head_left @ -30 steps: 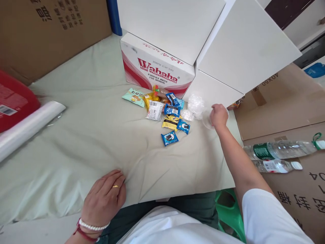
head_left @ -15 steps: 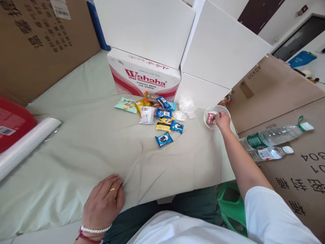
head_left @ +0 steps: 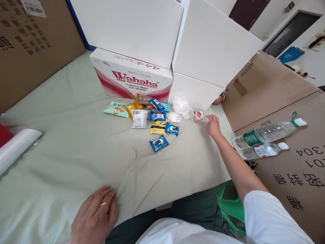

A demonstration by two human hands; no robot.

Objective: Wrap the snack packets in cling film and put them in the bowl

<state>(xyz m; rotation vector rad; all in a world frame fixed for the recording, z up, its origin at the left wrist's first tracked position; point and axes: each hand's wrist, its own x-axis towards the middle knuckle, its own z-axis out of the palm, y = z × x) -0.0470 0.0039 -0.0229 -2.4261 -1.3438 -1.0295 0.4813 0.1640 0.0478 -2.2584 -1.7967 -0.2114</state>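
A pink snack packet [head_left: 198,116] is inside the clear bowl [head_left: 205,112] my right hand [head_left: 213,125] pinches; the snack pile [head_left: 157,115] isn't; my left hand [head_left: 95,217] rests empty.

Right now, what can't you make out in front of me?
Head view throughout:
Palm of left hand: hidden under the hand itself.
Right hand: its grip at the clear plastic bowl is too blurred.
Red container: cut off by the left edge.
Brown packet: partly covered by a blue packet.
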